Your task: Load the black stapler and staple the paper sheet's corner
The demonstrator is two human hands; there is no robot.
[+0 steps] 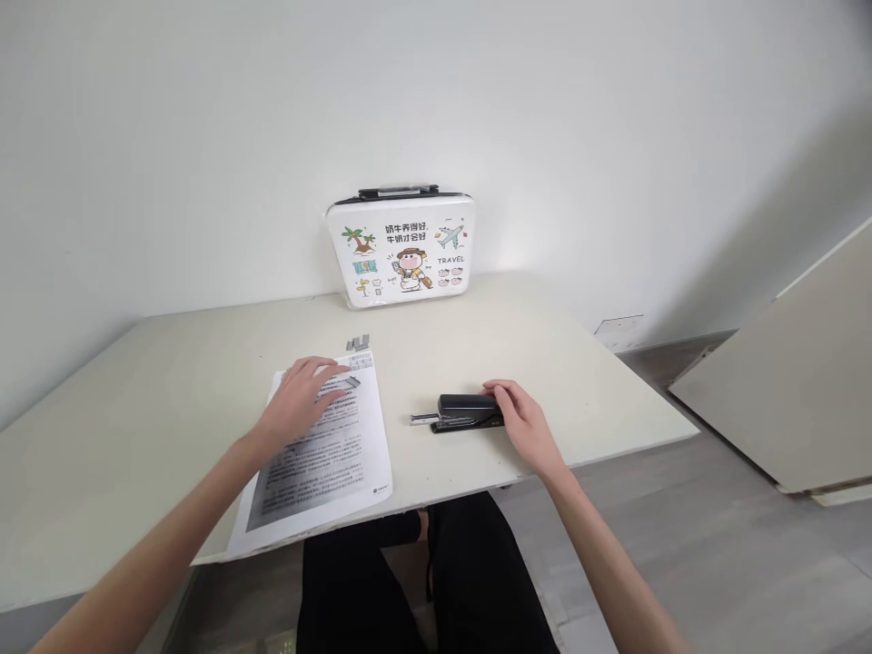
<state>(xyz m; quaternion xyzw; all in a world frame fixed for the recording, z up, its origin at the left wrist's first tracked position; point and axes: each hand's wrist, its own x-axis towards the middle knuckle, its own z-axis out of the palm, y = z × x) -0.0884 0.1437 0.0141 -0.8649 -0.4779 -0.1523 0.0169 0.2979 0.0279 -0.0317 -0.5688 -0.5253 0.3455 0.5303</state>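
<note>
My right hand (523, 422) is closed around the rear of a black stapler (469, 408) lying on the white table. A metal staple tray (423, 419) sticks out of the stapler's left end. Over the printed sheets of paper (327, 472) reaches my left hand (300, 395), its thumb and fingers apart. Between or just past those fingertips is a small grey strip of staples (352, 382); whether they touch it I cannot tell. More staple strips (358, 342) lie on the table just beyond the paper's top edge.
A white case (401, 250) with cartoon prints and a black handle stands against the wall at the back of the table (545, 345). The table's front edge runs just above my legs. A pale panel (783, 372) stands on the floor at right.
</note>
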